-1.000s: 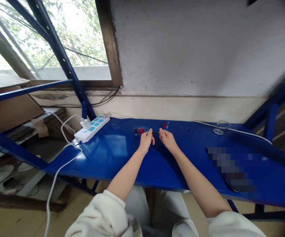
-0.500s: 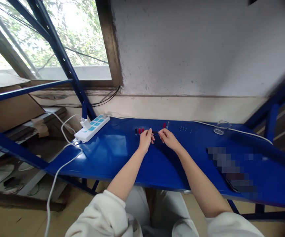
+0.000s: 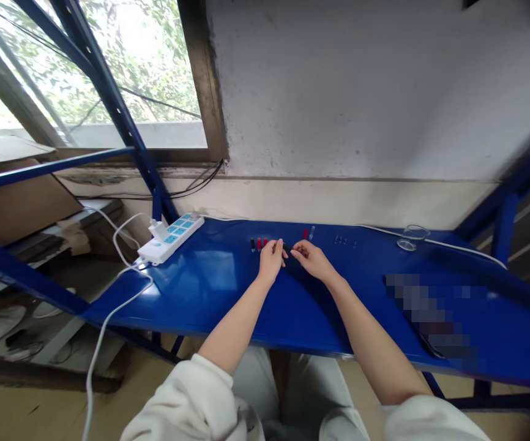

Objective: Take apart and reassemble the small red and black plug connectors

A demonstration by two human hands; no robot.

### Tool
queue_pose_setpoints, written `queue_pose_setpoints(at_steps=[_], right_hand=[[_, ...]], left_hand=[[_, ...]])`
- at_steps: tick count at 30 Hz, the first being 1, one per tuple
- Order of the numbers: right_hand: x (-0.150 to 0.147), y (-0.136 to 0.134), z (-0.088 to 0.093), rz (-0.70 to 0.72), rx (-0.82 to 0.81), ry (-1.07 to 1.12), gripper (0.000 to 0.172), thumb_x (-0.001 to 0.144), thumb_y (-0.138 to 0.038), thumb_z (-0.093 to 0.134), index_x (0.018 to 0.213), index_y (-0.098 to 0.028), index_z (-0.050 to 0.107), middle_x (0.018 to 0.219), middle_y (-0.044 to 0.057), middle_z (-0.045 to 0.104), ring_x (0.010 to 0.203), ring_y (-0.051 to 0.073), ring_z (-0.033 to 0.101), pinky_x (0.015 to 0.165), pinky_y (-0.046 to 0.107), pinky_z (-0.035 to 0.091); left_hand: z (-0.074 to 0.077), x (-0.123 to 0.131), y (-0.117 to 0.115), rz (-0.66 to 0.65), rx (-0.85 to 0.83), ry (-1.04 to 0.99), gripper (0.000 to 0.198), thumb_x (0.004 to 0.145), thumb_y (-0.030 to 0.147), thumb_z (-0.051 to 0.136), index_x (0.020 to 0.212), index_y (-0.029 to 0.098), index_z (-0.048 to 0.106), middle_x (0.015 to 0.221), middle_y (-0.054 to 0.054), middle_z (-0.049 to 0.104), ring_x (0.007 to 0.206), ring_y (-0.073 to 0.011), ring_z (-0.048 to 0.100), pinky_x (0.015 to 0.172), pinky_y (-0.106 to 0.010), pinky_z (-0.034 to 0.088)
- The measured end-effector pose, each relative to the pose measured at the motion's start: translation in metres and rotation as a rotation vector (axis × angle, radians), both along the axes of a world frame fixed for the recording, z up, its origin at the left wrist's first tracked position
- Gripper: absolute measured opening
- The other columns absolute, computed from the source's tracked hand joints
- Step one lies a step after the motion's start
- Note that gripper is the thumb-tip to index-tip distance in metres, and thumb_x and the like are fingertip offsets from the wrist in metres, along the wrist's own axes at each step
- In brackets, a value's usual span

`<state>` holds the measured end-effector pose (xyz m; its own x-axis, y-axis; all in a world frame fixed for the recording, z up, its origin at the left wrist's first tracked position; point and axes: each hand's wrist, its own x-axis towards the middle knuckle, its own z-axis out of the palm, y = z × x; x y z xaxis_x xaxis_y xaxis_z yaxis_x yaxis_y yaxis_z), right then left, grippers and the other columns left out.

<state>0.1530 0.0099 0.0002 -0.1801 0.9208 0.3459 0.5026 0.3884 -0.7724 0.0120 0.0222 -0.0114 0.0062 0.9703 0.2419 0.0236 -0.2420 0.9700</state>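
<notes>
In the head view, my left hand [image 3: 272, 260] pinches one end of a small black tube [image 3: 287, 247] over the blue table. My right hand [image 3: 309, 257] is closed at the tube's other end, its fingertips covering that end. Just left of my left hand stand a small black cylinder [image 3: 253, 244] and two red ones, the nearer red cylinder [image 3: 259, 244] with a clear lower end. Behind my right hand lie a red tube [image 3: 305, 233] and a clear tube [image 3: 312, 232].
A white power strip [image 3: 172, 239] with a plugged-in cord sits on the table's left. Several tiny clear pieces [image 3: 340, 240] lie right of my hands, and a clear round container [image 3: 407, 244] stands farther right. A dark, blurred-out flat object [image 3: 423, 315] lies near the front right.
My right hand has shifted slightly left, closer to my left hand, so less of the black tube shows between them. My left hand stays almost in place.
</notes>
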Motion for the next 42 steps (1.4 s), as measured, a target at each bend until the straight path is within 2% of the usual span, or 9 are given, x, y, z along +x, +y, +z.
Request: queue_pose_setpoints(at_steps=[4, 15, 21, 27, 33, 42], right_hand=[[0.000, -0.002, 0.002, 0.014, 0.004, -0.049, 0.020, 0.076, -0.039, 0.049, 0.075, -0.019, 0.051, 0.060, -0.002, 0.052, 0.050, 0.010, 0.044, 0.052, 0.023, 0.036], [0.002, 0.002, 0.000, -0.078, 0.043, -0.078, 0.022, 0.077, -0.039, 0.048, 0.078, -0.019, 0.056, 0.066, 0.001, 0.058, 0.056, 0.012, 0.050, 0.057, 0.024, 0.039], [-0.001, 0.004, 0.000, -0.106, 0.105, 0.117, 0.028, 0.075, -0.045, 0.050, 0.077, -0.017, 0.057, 0.075, 0.004, 0.059, 0.060, 0.012, 0.050, 0.060, 0.025, 0.041], [-0.009, 0.004, -0.004, -0.033, 0.015, 0.215, 0.028, 0.074, -0.045, 0.052, 0.076, -0.017, 0.056, 0.069, 0.002, 0.058, 0.060, 0.012, 0.050, 0.059, 0.025, 0.041], [-0.011, 0.004, -0.007, 0.026, -0.024, 0.255, 0.027, 0.072, -0.045, 0.054, 0.075, -0.018, 0.054, 0.067, 0.001, 0.057, 0.059, 0.012, 0.051, 0.057, 0.025, 0.041], [-0.010, 0.006, -0.010, 0.077, -0.015, 0.229, 0.025, 0.073, -0.042, 0.054, 0.078, -0.018, 0.055, 0.070, 0.001, 0.058, 0.062, 0.012, 0.053, 0.062, 0.027, 0.043]], left_hand=[[0.000, 0.000, -0.001, 0.035, 0.016, 0.023, 0.037, 0.081, 0.051, 0.039, 0.073, 0.015, 0.049, 0.056, 0.003, 0.053, 0.035, -0.0044, 0.044, 0.039, -0.017, 0.035], [0.006, -0.008, 0.002, 0.241, 0.078, -0.062, 0.036, 0.083, 0.050, 0.035, 0.082, 0.016, 0.048, 0.059, 0.005, 0.050, 0.034, -0.0034, 0.041, 0.038, -0.017, 0.035], [0.006, -0.003, -0.002, 0.122, 0.086, 0.027, 0.037, 0.081, 0.051, 0.040, 0.077, 0.015, 0.050, 0.057, 0.004, 0.051, 0.036, -0.0035, 0.042, 0.039, -0.017, 0.035], [0.006, 0.001, -0.007, 0.022, 0.118, 0.092, 0.035, 0.082, 0.048, 0.039, 0.082, 0.016, 0.054, 0.057, 0.005, 0.048, 0.038, -0.0036, 0.041, 0.040, -0.016, 0.034], [0.009, 0.000, -0.009, 0.013, 0.088, 0.126, 0.042, 0.083, 0.049, 0.037, 0.091, 0.015, 0.060, 0.056, 0.003, 0.048, 0.040, -0.0054, 0.042, 0.041, -0.018, 0.036], [0.014, 0.001, -0.012, 0.015, 0.090, 0.170, 0.037, 0.082, 0.042, 0.041, 0.093, 0.015, 0.064, 0.067, -0.004, 0.062, 0.061, -0.0116, 0.056, 0.060, -0.022, 0.044]])
